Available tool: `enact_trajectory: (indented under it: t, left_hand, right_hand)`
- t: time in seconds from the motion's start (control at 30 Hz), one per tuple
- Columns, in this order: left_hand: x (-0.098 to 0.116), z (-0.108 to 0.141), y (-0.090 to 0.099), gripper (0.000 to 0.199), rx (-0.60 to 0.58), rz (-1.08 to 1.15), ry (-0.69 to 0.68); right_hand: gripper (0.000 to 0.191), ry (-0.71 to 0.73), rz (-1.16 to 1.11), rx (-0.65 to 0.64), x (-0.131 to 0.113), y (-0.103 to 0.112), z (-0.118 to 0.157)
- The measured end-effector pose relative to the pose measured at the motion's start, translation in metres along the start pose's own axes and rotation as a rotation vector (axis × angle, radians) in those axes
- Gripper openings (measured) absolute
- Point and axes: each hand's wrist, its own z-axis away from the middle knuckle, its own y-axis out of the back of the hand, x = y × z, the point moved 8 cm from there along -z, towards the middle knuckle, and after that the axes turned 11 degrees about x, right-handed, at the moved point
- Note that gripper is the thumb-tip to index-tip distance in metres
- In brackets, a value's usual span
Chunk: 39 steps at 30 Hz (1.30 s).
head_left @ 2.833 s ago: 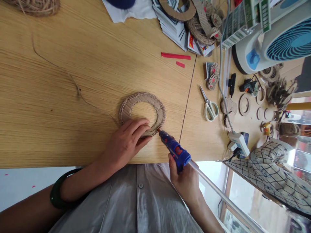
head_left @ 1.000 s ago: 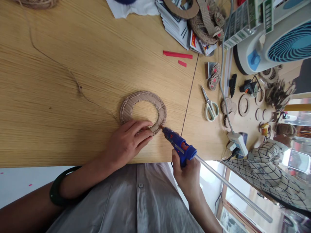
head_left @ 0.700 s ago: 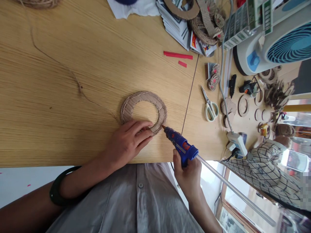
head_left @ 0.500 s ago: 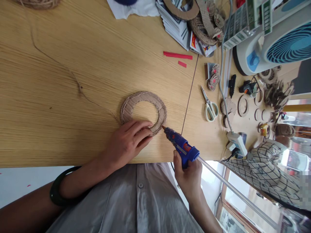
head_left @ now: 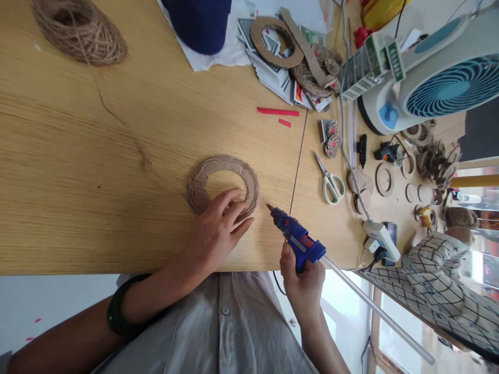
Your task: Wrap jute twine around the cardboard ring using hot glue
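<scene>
Looking down at a wooden table (head_left: 97,156), we see a ball of twine (head_left: 80,31) at the far left corner. Near the middle lies a cardboard ring (head_left: 223,186) edged with wound twine, flat on the wood. Our left hand (head_left: 218,234) rests on its near rim, fingers spread and pressing down, gripping nothing. Just to the right, our right hand (head_left: 304,283) is wrapped tight around the handle of a blue glue gun (head_left: 297,240), its nozzle pointing at the ring but just clear of it. Further right lie scissors (head_left: 330,179), small cardboard discs (head_left: 384,179), a power strip (head_left: 380,240) and a fan (head_left: 432,78).
</scene>
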Motion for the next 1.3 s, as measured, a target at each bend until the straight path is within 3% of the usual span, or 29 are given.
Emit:
enact_trajectory:
  t: [0.2, 0.37, 0.57, 1.03, 1.3]
  left_hand:
    - [-0.015, -0.001, 0.026, 0.02, 0.048, -0.036, -0.086]
    - [-0.019, 0.005, 0.013, 0.026, -0.049, -0.03, -0.109]
    - [-0.018, 0.009, 0.007, 0.014, -0.043, -0.039, -0.095]
    - [-0.02, 0.011, 0.004, 0.017, -0.037, 0.01, -0.084]
    - [-0.019, 0.011, 0.004, 0.014, -0.033, 0.031, -0.07]
  right_hand:
    - [0.035, 0.084, -0.059, -0.004, -0.003, -0.006, 0.002]
    - [0.03, 0.179, -0.038, 0.005, -0.009, -0.011, 0.005]
    - [0.031, 0.184, 0.027, -0.062, -0.005, -0.019, 0.006]
    - [0.023, 0.31, 0.105, -0.086, -0.023, -0.016, 0.014]
    - [0.022, 0.308, 0.102, -0.136, -0.026, -0.018, 0.016]
